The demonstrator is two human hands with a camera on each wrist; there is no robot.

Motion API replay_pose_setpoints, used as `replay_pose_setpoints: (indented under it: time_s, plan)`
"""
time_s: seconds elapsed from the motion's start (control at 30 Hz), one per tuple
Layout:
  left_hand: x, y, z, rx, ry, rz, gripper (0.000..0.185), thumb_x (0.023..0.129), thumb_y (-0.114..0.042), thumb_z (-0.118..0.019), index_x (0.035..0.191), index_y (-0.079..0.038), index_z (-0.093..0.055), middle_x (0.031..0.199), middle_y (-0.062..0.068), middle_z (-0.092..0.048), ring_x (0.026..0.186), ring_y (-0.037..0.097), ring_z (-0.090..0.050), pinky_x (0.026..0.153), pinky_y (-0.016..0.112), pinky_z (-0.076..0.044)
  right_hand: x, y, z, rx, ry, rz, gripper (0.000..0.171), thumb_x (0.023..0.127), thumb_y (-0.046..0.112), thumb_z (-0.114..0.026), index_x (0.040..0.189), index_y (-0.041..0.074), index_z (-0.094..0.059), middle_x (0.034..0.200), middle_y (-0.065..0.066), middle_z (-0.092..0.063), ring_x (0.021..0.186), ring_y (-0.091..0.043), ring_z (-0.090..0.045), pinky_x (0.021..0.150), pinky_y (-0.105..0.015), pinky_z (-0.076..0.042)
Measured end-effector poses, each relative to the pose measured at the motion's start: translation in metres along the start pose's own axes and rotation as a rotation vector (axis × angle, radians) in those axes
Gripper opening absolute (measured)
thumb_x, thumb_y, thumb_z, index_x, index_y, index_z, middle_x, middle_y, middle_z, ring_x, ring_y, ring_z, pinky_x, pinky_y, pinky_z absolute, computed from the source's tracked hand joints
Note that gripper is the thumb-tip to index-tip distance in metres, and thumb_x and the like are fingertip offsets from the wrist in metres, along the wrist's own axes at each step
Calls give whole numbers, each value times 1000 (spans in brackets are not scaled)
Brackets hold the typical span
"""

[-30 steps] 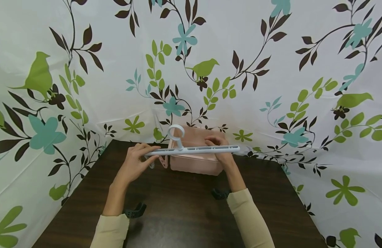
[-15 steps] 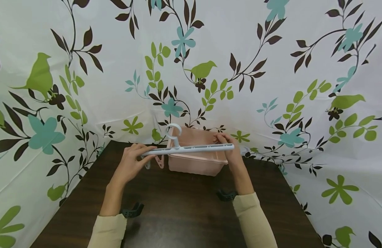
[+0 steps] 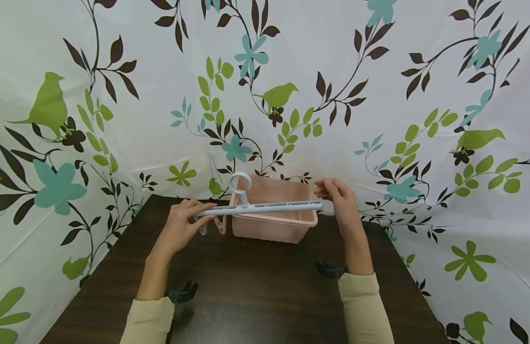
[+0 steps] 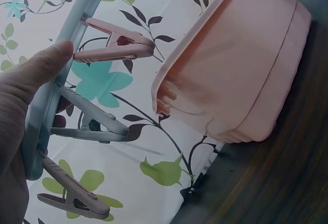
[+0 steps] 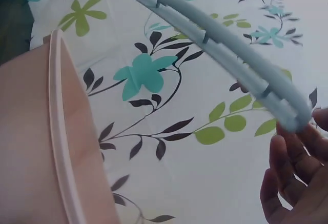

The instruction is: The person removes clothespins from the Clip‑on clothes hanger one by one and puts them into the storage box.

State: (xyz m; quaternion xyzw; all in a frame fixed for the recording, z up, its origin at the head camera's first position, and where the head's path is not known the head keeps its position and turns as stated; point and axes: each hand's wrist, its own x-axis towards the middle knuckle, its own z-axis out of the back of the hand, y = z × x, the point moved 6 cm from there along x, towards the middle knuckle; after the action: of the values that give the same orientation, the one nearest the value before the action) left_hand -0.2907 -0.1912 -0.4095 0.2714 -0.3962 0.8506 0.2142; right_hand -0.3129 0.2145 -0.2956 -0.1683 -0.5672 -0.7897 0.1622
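Note:
My left hand (image 3: 180,229) grips the left end of a pale blue hanger bar (image 3: 273,207) with a ring hook (image 3: 240,184), and holds it level above the table. In the left wrist view my thumb (image 4: 46,67) lies on the bar (image 4: 43,116), and pink pegs (image 4: 115,47) hang from it. A pink plastic basket (image 3: 271,227) stands behind and below the bar. My right hand (image 3: 340,203) hovers just past the bar's right end with relaxed fingers (image 5: 287,183) and holds nothing.
The dark brown table (image 3: 256,291) is walled on three sides by a white floral curtain (image 3: 376,95). The basket stands at the table's far edge against the curtain. Black wrist mounts (image 3: 185,291) show under both sleeves.
My right hand came away from over the basket and moved right, past the bar's end. The left hand and the hanger have barely moved.

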Motion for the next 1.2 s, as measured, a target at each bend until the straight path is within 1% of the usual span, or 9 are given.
replay_pose_setpoints:
  time_s: [0.1,0.23,0.37,0.57,0.77,0.87,1.0,1.07,1.2]
  plan:
    - [0,0,-1,6,7,-1,37,95,-17,-83,131,-20,-79,97,-4,-68,91,19,-52,97,51,-32,-4,9,-1,-88,31,50,43,115,34,-54,124,-4,-72,99,-6,-73,97,-15,-68,96,-26,-52]
    - [0,-1,-2,19,11,6,36,95,-16,-84,130,-18,-79,97,-4,-68,91,17,-50,97,50,-32,-12,19,-4,-139,70,118,33,114,27,-58,122,0,-74,105,-15,-73,104,-17,-68,98,-22,-51]
    - [3,-5,-2,56,14,8,36,94,-19,-85,129,-18,-80,97,-2,-69,93,17,-52,98,50,-33,-21,26,-8,-222,112,156,25,112,23,-61,124,7,-76,112,-12,-77,106,-20,-69,95,-28,-54]
    - [7,-13,-1,118,49,5,37,94,-25,-85,130,-21,-80,100,0,-72,98,22,-60,101,53,-36,-33,26,-24,-330,239,180,26,110,27,-65,132,16,-74,129,-7,-75,123,-24,-66,105,-57,-52]
    - [6,-24,0,209,85,4,37,94,-29,-85,130,-22,-80,103,0,-71,99,23,-59,99,53,-38,-44,20,-45,-441,346,200,29,106,35,-72,132,22,-74,132,0,-73,121,-24,-66,104,-57,-52]
    - [5,-32,1,251,89,-19,36,93,-28,-85,129,-22,-81,103,0,-71,98,24,-59,97,54,-39,-51,14,-52,-575,378,201,32,102,38,-76,130,24,-75,132,2,-72,121,-23,-65,108,-59,-44]
    - [5,-41,2,305,75,-47,35,93,-30,-85,127,-24,-81,103,0,-71,98,24,-60,97,54,-41,-58,4,-57,-740,433,180,41,100,45,-77,135,23,-73,140,1,-68,132,-23,-62,112,-65,-35]
    - [6,-44,3,327,70,-58,35,93,-31,-85,127,-24,-81,102,0,-71,99,24,-61,97,54,-41,-59,0,-57,-758,456,155,45,100,46,-77,138,23,-71,143,0,-67,140,-25,-59,114,-66,-33]
    - [6,-50,2,348,76,-74,34,93,-32,-85,127,-25,-81,103,0,-72,100,25,-62,96,54,-42,-61,-7,-53,-715,460,111,45,100,43,-78,140,24,-68,141,3,-70,133,-21,-64,116,-65,-33]
